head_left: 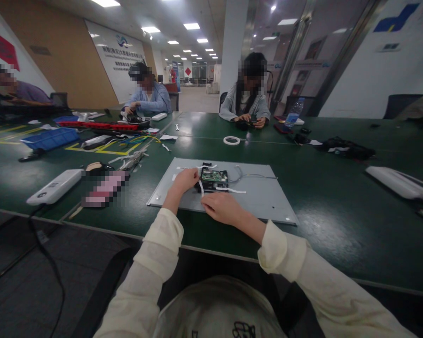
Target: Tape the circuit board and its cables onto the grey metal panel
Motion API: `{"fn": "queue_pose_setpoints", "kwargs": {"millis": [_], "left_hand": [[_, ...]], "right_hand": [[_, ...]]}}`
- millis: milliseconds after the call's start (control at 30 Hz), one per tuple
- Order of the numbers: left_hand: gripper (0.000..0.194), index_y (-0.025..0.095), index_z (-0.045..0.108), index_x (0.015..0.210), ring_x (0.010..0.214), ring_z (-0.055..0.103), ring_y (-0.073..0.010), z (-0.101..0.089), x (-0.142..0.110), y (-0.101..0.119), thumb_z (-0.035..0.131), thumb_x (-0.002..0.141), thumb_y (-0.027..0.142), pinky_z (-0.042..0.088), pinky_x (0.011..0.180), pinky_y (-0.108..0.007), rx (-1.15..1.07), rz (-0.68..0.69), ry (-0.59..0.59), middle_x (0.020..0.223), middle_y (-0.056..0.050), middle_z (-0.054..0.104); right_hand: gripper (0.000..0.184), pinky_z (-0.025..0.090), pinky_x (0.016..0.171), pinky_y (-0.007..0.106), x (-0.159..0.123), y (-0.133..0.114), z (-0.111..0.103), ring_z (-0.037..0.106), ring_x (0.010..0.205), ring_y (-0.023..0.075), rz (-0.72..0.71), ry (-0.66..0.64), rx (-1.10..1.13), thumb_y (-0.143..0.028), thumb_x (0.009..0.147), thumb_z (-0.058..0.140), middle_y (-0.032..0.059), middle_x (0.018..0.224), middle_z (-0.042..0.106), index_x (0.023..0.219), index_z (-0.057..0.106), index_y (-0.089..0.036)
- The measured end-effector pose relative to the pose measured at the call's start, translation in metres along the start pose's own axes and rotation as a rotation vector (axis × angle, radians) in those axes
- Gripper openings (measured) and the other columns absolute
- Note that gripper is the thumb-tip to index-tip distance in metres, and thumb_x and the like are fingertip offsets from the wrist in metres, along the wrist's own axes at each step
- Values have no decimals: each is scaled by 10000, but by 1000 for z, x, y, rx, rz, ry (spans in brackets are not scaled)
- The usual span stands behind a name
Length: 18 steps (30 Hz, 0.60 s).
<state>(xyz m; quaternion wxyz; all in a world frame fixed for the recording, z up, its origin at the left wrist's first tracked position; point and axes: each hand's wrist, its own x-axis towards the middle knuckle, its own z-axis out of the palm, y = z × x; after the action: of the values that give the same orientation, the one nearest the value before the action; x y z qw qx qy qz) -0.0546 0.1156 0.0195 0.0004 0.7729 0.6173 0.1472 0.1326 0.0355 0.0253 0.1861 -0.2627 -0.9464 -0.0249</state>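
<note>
A flat grey metal panel (257,206) lies on the table in front of me, with a green circuit board (214,176) in a black frame at its middle. A short strip of white tape (201,188) runs along the frame's left side. My left hand (185,182) pinches around its far end, and my right hand (221,207) has its fingers closed at its near end. Another white tape strip (237,190) sticks out from the frame's front edge, and one more (208,167) lies along the back. A grey cable (255,176) leads off to the right.
Beyond the panel lies a roll of white tape (231,140). On the left are a white power bank (56,187), a pink phone-like item (105,188) and a blue bin (51,139). A bottle (294,112) stands at the far right. Several people sit around the table.
</note>
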Motion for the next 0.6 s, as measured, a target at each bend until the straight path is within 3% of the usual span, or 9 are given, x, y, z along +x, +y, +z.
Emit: {"fn": "queue_pose_setpoints", "kwargs": {"millis": [367,600], "left_hand": [[143,192,606,791,740,585,-200,-3,-1,4,466,783,215,351,594,-260,7,-70,-12,779,-66,654],[156,203,592,871,772,572,-185,-8,-3,7,462,789,176,366,645,-264,-9,-52,233,834,-57,640]], "right_hand": [[209,309,624,271,0,-3,-3,540,697,143,15,-13,-63,-219,888,430,38,766,621,791,606,-162],[177,316,632,268,1,-1,-2,528,712,141,-31,2,-75,-202,880,449,35,768,601,793,598,-161]]}}
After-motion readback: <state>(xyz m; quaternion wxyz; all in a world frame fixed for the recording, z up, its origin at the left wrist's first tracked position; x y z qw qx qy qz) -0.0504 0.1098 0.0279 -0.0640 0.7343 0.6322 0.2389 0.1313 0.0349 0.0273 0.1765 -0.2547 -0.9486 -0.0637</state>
